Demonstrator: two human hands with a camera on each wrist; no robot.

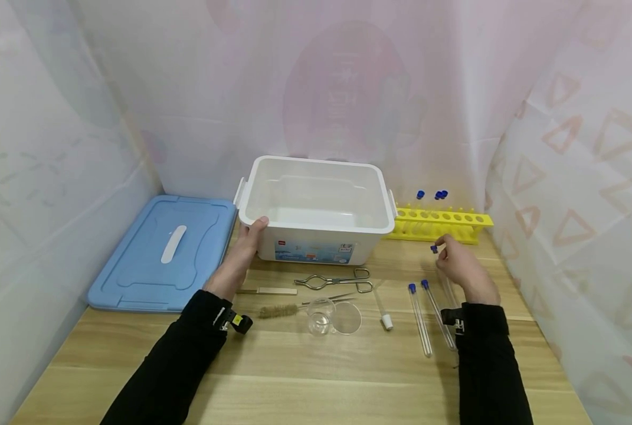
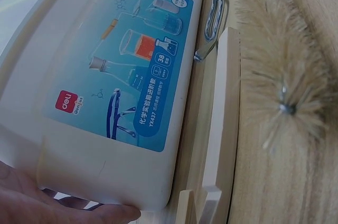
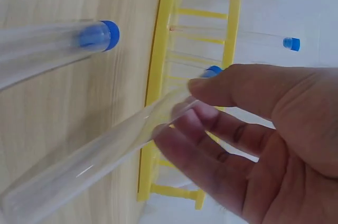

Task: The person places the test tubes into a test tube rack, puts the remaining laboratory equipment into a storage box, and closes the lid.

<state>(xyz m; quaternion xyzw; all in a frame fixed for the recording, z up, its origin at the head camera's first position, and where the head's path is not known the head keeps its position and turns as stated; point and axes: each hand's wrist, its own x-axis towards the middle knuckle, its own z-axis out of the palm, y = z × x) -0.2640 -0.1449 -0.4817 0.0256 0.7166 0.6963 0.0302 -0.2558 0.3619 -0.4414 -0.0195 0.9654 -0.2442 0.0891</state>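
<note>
"Two holds at once! Left hand (image 1: 243, 252) gripping the near left corner of the white bin (image 1: 370, 242); right hand (image 1: 461, 267) pinching a test tube (image 3: 105, 151) close to its blue stopper (image 3: 213, 71)."

"And the tube's line?"

"Near to far, at a slant! Stopper end far, glass running back nearer, beneath the right hand. Hard to tell whether clear of the tabletop (image 1: 316, 383) at the bottom end."

"Now, the yellow rack (image 1: 482, 221)?"

"Straight beyond the right hand, on the far side, just right of the bin. Crux of it, by the look of things: slanting tube, upward-facing holes."

"Nearer hand?"

"Right, easily. Left well apart, over at the bin."

"Company nearby?"

"Oh yes: two loose tubes (image 1: 421, 321) lying just left of the right forearm, stoppered ends far too. Three more stoppers (image 1: 420, 194) poking up above the rack!"
</note>
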